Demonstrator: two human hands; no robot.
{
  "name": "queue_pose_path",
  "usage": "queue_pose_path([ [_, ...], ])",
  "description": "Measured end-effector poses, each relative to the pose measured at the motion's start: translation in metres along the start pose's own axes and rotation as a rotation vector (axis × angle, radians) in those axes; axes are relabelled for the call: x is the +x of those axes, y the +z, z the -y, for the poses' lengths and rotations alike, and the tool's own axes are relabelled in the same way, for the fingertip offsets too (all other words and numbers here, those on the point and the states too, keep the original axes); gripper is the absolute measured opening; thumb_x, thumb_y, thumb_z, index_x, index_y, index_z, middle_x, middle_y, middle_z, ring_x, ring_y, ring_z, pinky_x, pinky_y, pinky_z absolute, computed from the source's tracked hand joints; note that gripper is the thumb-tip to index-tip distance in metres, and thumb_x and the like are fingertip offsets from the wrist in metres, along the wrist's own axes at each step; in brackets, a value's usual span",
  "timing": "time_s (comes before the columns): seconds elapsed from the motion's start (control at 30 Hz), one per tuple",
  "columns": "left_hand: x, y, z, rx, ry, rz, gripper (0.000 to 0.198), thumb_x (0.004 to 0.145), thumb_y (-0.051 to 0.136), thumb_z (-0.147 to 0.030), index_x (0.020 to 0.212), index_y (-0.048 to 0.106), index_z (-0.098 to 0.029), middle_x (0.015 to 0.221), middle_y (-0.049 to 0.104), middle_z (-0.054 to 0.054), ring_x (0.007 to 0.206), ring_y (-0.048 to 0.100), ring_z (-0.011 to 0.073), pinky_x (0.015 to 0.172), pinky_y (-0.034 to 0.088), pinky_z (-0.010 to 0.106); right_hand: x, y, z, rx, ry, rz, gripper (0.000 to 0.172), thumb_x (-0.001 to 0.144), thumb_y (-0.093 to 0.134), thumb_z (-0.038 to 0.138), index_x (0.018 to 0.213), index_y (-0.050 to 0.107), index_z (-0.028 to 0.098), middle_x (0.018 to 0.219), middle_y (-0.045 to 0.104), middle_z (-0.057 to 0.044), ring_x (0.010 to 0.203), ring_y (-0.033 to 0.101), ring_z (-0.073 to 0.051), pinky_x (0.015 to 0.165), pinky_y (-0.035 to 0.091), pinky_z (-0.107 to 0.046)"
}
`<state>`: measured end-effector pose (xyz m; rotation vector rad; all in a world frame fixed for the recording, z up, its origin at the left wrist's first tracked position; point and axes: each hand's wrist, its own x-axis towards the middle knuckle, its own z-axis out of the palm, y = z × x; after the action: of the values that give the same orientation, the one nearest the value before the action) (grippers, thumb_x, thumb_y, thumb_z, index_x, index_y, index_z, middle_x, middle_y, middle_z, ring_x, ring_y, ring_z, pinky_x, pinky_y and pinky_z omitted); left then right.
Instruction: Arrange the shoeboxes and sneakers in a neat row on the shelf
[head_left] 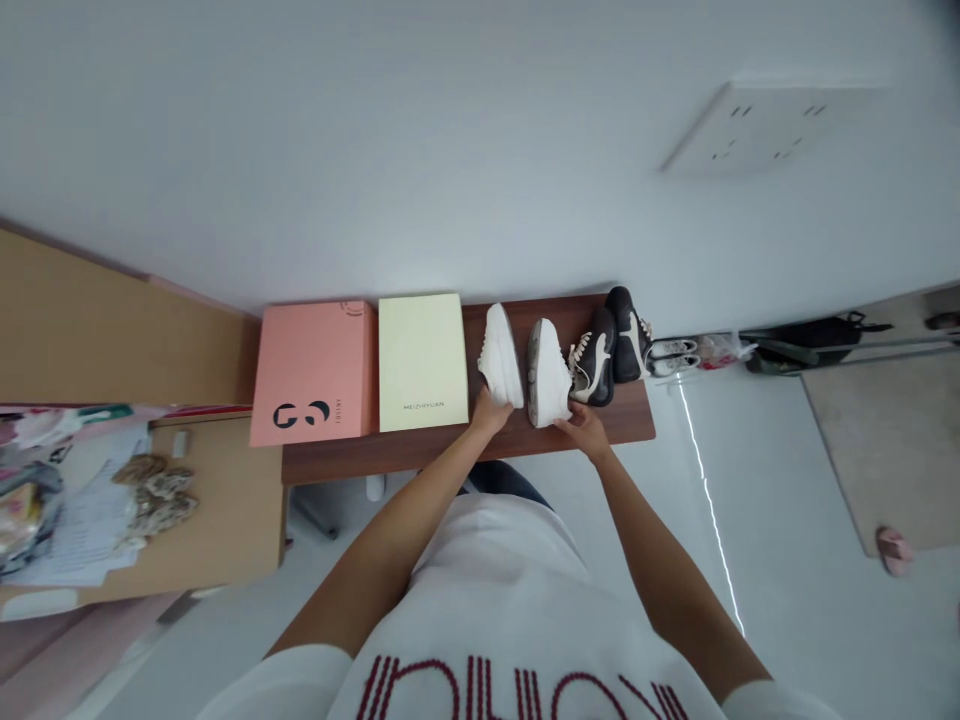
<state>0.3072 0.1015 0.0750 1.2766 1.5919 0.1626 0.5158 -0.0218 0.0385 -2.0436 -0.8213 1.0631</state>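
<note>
Two white sneakers are tipped on their sides at the middle of a dark wooden shelf top (337, 462). My left hand (491, 412) grips the heel end of the left white sneaker (499, 355). At the heel of the right white sneaker (551, 375), my right hand (585, 430) has its fingers closed on the shoe. Just right of it sit two black sneakers with cream trim, one black sneaker (596, 360) leaning close to the other black sneaker (628, 335). Left of the white pair lies a pale yellow shoebox (422, 360), with a pink shoebox (315, 370) beside it.
A cardboard-coloured desk (232, 510) with papers and a patterned scrunchie (157, 490) stands at the left. Behind the shelf rises a white wall bearing a socket plate (772, 125). More shoes (673, 357) and bags (810, 335) line the wall at right. A pink slipper (895, 550) lies on the floor.
</note>
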Motion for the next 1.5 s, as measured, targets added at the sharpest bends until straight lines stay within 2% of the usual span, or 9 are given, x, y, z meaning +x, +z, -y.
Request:
queue_pose_path([
  [0.17, 0.002, 0.002, -0.001, 0.064, -0.011, 0.046, 0.058, 0.079, 0.070, -0.021, 0.132, 0.052, -0.008, 0.126, 0.066, 0.021, 0.118, 0.064, 0.0294, 0.098, 0.050, 0.038, 0.009, 0.003, -0.007, -0.047, 0.005, 0.103, 0.071, 0.062, 0.081, 0.052, 0.121, 0.066, 0.015, 0.110, 0.074, -0.010, 0.096, 0.069, -0.027, 0.090, 0.056, -0.042],
  [0.27, 0.002, 0.001, -0.002, 0.129, -0.017, 0.078, 0.053, 0.080, 0.070, -0.025, 0.129, 0.055, -0.010, 0.122, 0.068, 0.019, 0.115, 0.066, 0.0295, 0.094, 0.051, 0.037, 0.015, 0.004, -0.005, -0.142, -0.004, 0.153, 0.064, 0.063, 0.080, 0.055, 0.111, 0.069, 0.014, 0.091, 0.074, -0.007, 0.083, 0.067, -0.026, 0.081, 0.056, -0.041],
  [0.37, 0.002, 0.000, -0.004, 0.209, -0.007, 0.085, 0.051, 0.081, 0.070, -0.027, 0.126, 0.056, -0.010, 0.123, 0.068, 0.019, 0.115, 0.065, 0.0292, 0.094, 0.051, 0.035, 0.018, 0.003, -0.001, -0.169, -0.030, 0.177, 0.058, 0.063, 0.079, 0.055, 0.105, 0.071, 0.015, 0.085, 0.073, -0.005, 0.080, 0.065, -0.025, 0.080, 0.055, -0.039],
  [0.5, 0.001, -0.005, -0.007, 0.274, 0.071, 0.094, 0.043, 0.082, 0.067, -0.031, 0.120, 0.060, -0.013, 0.118, 0.070, 0.017, 0.113, 0.066, 0.0306, 0.092, 0.051, 0.037, 0.018, 0.000, 0.006, -0.125, -0.047, 0.211, 0.055, 0.064, 0.079, 0.053, 0.104, 0.071, 0.016, 0.089, 0.073, -0.004, 0.086, 0.065, -0.025, 0.085, 0.054, -0.039],
  [0.63, -0.001, -0.014, -0.015, 0.332, 0.230, 0.082, 0.043, 0.082, 0.068, -0.035, 0.120, 0.060, -0.016, 0.122, 0.069, 0.016, 0.114, 0.065, 0.0324, 0.094, 0.050, 0.039, 0.018, -0.004, 0.020, -0.161, -0.087, 0.234, 0.052, 0.067, 0.075, 0.054, 0.103, 0.069, 0.017, 0.094, 0.073, -0.004, 0.092, 0.065, -0.025, 0.089, 0.052, -0.040],
  [0.77, -0.003, -0.025, -0.025, 0.457, 0.355, 0.116, 0.040, 0.085, 0.067, -0.035, 0.121, 0.060, -0.018, 0.122, 0.068, 0.014, 0.116, 0.064, 0.0322, 0.097, 0.048, 0.038, 0.020, -0.010, 0.042, -0.292, -0.160, 0.239, 0.047, 0.072, 0.071, 0.054, 0.102, 0.065, 0.019, 0.095, 0.071, -0.003, 0.093, 0.064, -0.025, 0.088, 0.052, -0.039],
  [0.93, -0.011, -0.035, -0.034, 0.600, 0.476, 0.164, 0.031, 0.088, 0.066, -0.029, 0.116, 0.060, -0.018, 0.120, 0.067, 0.015, 0.117, 0.062, 0.0337, 0.102, 0.044, 0.042, 0.018, -0.016, 0.070, -0.579, -0.313, 0.297, 0.030, 0.078, 0.070, 0.046, 0.091, 0.061, 0.020, 0.086, 0.069, -0.004, 0.085, 0.064, -0.025, 0.078, 0.050, -0.034],
  [1.2, -0.012, -0.029, -0.045, 0.738, 0.547, 0.135, 0.028, 0.089, 0.061, -0.019, 0.116, 0.059, -0.014, 0.119, 0.064, 0.019, 0.117, 0.061, 0.0340, 0.103, 0.044, 0.045, 0.020, -0.007, 0.108, -1.008, -0.479, 0.354, 0.028, 0.090, 0.063, 0.045, 0.101, 0.061, 0.019, 0.109, 0.071, -0.013, 0.101, 0.066, -0.028, 0.079, 0.046, -0.030],
  [1.5, -0.002, -0.023, -0.051, 0.713, 0.511, 0.121, 0.028, 0.089, 0.055, -0.010, 0.116, 0.061, -0.012, 0.119, 0.064, 0.021, 0.121, 0.059, 0.0335, 0.109, 0.038, 0.045, 0.045, 0.014, 0.133, -1.125, -0.503, 0.409, 0.027, 0.093, 0.060, 0.039, 0.111, 0.060, 0.020, 0.118, 0.070, -0.014, 0.106, 0.066, -0.028, 0.084, 0.048, -0.033],
])
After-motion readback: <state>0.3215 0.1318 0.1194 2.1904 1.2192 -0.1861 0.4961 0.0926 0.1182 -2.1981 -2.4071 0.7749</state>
